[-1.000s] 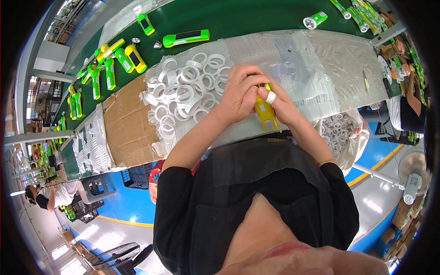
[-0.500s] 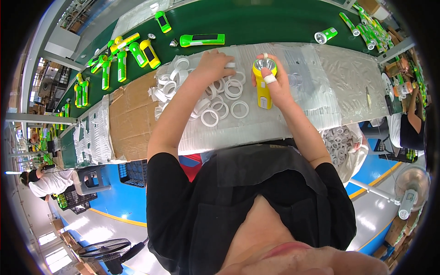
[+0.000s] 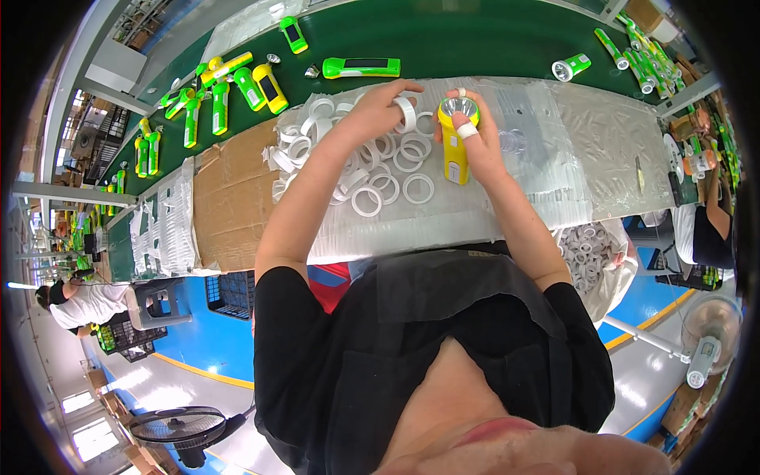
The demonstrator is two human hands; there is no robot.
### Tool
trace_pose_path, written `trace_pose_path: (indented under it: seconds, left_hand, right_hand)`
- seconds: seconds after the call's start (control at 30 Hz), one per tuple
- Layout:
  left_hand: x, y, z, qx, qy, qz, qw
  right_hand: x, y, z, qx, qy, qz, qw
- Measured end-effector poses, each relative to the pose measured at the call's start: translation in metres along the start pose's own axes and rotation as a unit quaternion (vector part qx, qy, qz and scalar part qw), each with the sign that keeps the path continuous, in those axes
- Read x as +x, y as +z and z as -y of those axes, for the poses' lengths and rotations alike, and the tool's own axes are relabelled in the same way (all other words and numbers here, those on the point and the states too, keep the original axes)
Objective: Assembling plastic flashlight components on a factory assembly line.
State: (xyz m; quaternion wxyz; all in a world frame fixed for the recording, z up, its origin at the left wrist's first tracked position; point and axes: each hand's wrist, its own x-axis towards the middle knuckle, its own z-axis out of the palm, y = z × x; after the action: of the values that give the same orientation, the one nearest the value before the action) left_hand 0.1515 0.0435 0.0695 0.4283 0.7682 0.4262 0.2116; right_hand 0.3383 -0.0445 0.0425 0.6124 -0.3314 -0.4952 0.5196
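My right hand is closed round a yellow flashlight, held with its shiny round reflector up and toward me. White tape wraps its thumb and a finger. Just left of it, my left hand holds a white plastic ring at its fingertips, beside the flashlight's head but apart from it. Below and around my left forearm lies a heap of loose white rings on the plastic-covered bench.
A green conveyor belt runs along the far side with several green and yellow flashlights. Cardboard covers the bench at left. A bag of white rings hangs at right. Co-workers sit at both sides; a fan stands lower left.
My left hand has come up from the heap with a white ring and moved right, toward the flashlight. My right hand still holds the flashlight in nearly the same place.
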Motion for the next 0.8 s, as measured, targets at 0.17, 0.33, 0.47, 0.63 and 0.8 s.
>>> trace_pose_path:
  seconds: [0.17, 0.33, 0.47, 0.63, 0.8]
  left_hand:
    - [0.000, 0.017, -0.015, 0.218, 0.031, -0.085, 0.972]
    - [0.004, 0.024, -0.019, 0.288, 0.056, -0.086, 0.952]
    - [-0.005, 0.014, -0.014, 0.103, 0.069, -0.096, 0.988]
    - [-0.034, 0.009, -0.020, -0.015, 0.125, -0.104, 0.987]
    - [-0.038, 0.018, -0.006, 0.093, 0.226, -0.174, 0.954]
  right_hand:
    - [-0.003, 0.005, 0.007, -0.025, 0.049, -0.008, 0.998]
    - [0.000, 0.004, 0.009, -0.022, 0.082, -0.005, 0.996]
    - [0.006, 0.001, 0.002, 0.038, 0.111, -0.055, 0.992]
    - [0.011, -0.003, 0.001, 0.109, 0.106, -0.088, 0.984]
    - [0.011, -0.002, -0.002, 0.116, 0.085, -0.054, 0.988]
